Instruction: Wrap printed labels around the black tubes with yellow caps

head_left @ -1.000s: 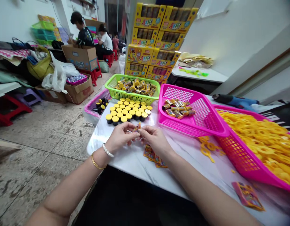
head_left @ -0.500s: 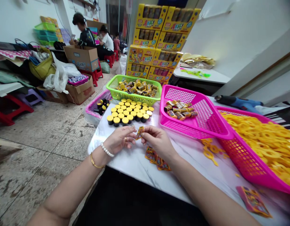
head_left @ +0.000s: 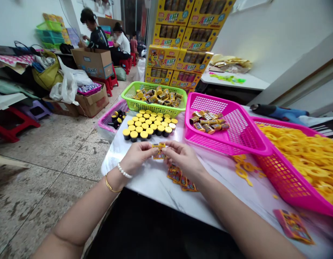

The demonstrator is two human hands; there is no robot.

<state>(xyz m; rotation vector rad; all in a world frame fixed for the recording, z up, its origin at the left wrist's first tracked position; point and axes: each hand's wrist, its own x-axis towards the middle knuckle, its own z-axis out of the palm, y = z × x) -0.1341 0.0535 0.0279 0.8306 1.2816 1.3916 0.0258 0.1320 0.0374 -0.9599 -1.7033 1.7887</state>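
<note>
Between both hands, above the table's front part, is a small printed label sleeve (head_left: 159,151), yellow and orange. My left hand (head_left: 138,156) pinches its left edge with thumb and fingers. My right hand (head_left: 181,156) grips its right side the same way. Just under the right hand lies a spread pile of similar flat printed sleeves (head_left: 181,178), partly covered by that hand. Beyond the hands stand rows of small black tubs with yellow lids (head_left: 144,126), upright and close together.
A green basket (head_left: 155,112) and a pink basket (head_left: 225,144) hold wrapped tubs. At right, another pink basket (head_left: 285,180) is heaped with yellow plastic rings (head_left: 312,158). A heat gun (head_left: 279,112) lies behind it. Yellow boxes (head_left: 166,57) are stacked at the back; two people sit far left.
My left hand has closed its fingers on the sleeve, which was held by my right hand alone. The sleeve now faces me flatter, and the view has shifted slightly.
</note>
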